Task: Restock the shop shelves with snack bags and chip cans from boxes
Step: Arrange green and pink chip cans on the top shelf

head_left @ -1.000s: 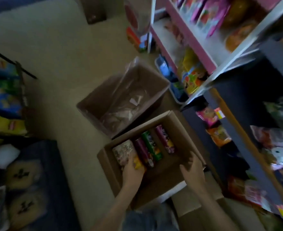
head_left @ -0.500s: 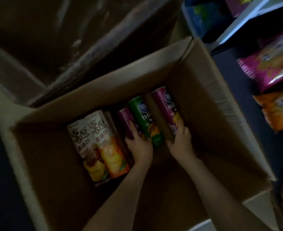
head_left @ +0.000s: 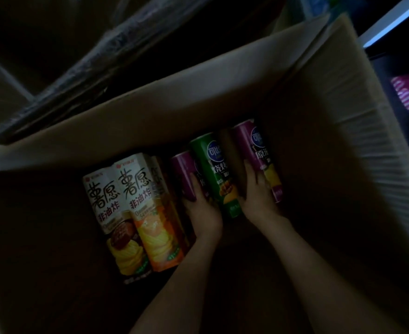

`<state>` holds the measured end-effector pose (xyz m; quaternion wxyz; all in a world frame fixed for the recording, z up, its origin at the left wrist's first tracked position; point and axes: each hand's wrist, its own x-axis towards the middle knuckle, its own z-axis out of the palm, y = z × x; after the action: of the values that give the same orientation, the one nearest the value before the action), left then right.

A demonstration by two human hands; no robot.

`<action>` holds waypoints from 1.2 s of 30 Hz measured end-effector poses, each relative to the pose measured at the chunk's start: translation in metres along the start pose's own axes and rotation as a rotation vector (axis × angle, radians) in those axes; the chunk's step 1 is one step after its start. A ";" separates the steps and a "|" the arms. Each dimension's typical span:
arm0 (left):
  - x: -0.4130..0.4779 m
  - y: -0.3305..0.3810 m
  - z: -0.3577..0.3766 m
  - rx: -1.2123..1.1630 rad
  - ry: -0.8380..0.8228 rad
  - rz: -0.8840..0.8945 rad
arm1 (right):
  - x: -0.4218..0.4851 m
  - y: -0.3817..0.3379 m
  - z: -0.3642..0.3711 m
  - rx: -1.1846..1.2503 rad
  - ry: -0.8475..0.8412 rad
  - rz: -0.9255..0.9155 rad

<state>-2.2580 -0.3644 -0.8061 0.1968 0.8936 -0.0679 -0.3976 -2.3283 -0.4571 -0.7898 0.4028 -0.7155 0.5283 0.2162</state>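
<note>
**Reaching into the box: two purple cans are being taken in hand**

The left purple can (head_left: pixel 183 174) is being gripped near its lower end by the left hand (head_left: pixel 204 213). The right purple can (head_left: pixel 265 153) is being clasped by the right hand (head_left: pixel 258 196), with fingers laid over its side. The green can (head_left: pixel 219 172) is lying between them. A second ago the hands were only being brought in at the rim, so the pickup is judged to be under way. All three cans are lying flat on the floor of the cardboard box (head_left: pixel 198 100), with white cartons (head_left: pixel 126 208) just beside them.
</note>
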 end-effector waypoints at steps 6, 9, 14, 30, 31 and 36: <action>0.000 -0.004 0.006 -0.146 -0.067 0.004 | 0.013 0.003 0.013 0.163 -0.110 -0.092; 0.000 -0.006 0.010 -0.260 -0.116 0.000 | 0.015 0.010 0.015 0.156 -0.107 -0.117; 0.004 -0.018 0.002 -0.440 -0.169 0.007 | 0.016 0.011 0.015 0.178 -0.121 -0.139; -0.019 -0.015 -0.015 -0.677 -0.292 -0.075 | -0.001 0.008 -0.019 0.499 -0.255 -0.001; -0.025 -0.011 -0.022 -0.683 -0.309 -0.080 | -0.008 0.005 -0.027 0.504 -0.255 0.008; -0.082 0.022 -0.085 -0.701 -0.423 -0.094 | -0.075 -0.020 -0.079 0.632 -0.235 0.059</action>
<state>-2.2499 -0.3367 -0.6894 0.4526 0.6730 0.0738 -0.5803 -2.3451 -0.4748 -0.6814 0.6562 -0.5101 0.5396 0.1344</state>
